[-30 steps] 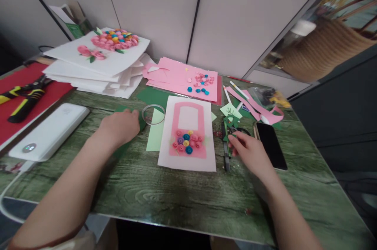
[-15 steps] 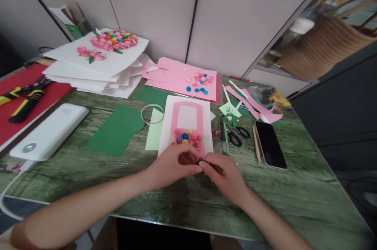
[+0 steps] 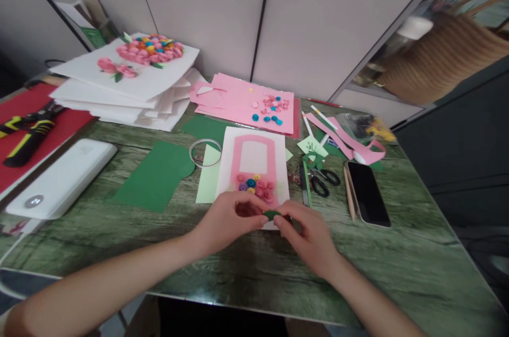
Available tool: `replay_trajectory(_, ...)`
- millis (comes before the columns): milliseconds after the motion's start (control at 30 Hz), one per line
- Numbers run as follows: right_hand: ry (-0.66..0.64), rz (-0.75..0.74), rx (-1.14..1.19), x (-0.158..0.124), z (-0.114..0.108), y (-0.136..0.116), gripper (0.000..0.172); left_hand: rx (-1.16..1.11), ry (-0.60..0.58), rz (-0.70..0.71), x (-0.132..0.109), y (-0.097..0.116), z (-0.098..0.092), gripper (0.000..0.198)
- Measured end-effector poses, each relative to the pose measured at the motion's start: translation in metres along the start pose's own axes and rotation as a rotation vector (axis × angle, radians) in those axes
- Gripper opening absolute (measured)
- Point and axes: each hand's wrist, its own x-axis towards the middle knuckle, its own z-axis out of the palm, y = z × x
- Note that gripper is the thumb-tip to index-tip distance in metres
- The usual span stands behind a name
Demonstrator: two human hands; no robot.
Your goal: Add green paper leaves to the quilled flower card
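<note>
A small dark green paper leaf (image 3: 272,214) is pinched between my two hands, above the lower edge of a white card (image 3: 226,167). My left hand (image 3: 234,220) is closed on its left end, thumb and forefinger together. On its right end, my right hand (image 3: 304,231) grips with thumb and fingertips. Beneath and beyond the fingers, the card bears a pink paper basket shape (image 3: 271,157) with an arched handle. Several rolled paper flowers (image 3: 250,183) in pink, blue, purple and yellow cover the basket's upper part; my hands hide its bottom.
Left lie dark green paper (image 3: 151,178), a tape ring (image 3: 194,159), a white power bank (image 3: 63,178) and yellow-black pliers (image 3: 34,135). Right are scissors (image 3: 320,184), a green-black cutter (image 3: 306,183), a phone (image 3: 368,194) and a wooden stick (image 3: 350,194). Pink sheets (image 3: 234,106) with loose paper rolls lie behind.
The green leaf has turned and now shows its flat side between my fingertips. Both hands have shifted only slightly; the view has moved a little.
</note>
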Motion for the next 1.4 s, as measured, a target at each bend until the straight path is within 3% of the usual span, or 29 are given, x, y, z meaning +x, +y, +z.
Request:
replay_trajectory(200, 0.151, -0.070, 0.070, 0.000, -0.001, 0.004, 0.005, 0.177, 0.072, 0.174, -0.005, -0.001, 0.000, 0.009)
replay_trajectory(433, 0.183, -0.149, 0.103, -0.002, 0.000, 0.001, 0.011, 0.255, 0.099, 0.302, -0.008, 0.001, -0.001, 0.006)
replay_trajectory(567, 0.163, -0.067, 0.119, -0.002, -0.001, 0.000, 0.007, 0.112, 0.056, 0.155, -0.005, 0.003, -0.001, 0.007)
replay_trajectory(733, 0.044, 0.096, 0.302, 0.000, -0.002, 0.005, 0.012, -0.288, -0.031, -0.131, 0.003, -0.003, -0.005, 0.011)
replay_trajectory(800, 0.087, 0.092, 0.349, 0.000, -0.003, 0.008, 0.014, -0.389, -0.035, -0.213, 0.005, -0.004, -0.007, 0.013)
replay_trajectory(900, 0.131, -0.040, 0.239, 0.001, -0.003, 0.008, 0.017, -0.464, -0.038, -0.296, 0.005, -0.004, -0.007, 0.015)
replay_trajectory(1000, 0.127, -0.210, 0.114, 0.003, -0.002, 0.005, 0.019, -0.480, -0.064, -0.314, 0.005, -0.003, -0.006, 0.016)
replay_trajectory(1067, 0.132, -0.246, 0.090, 0.004, -0.001, 0.003, 0.017, -0.464, -0.077, -0.308, 0.004, -0.002, -0.006, 0.014)
replay_trajectory(1400, 0.162, -0.087, 0.138, 0.000, 0.003, 0.005, 0.008, -0.491, -0.109, -0.192, 0.000, 0.001, -0.006, 0.016)
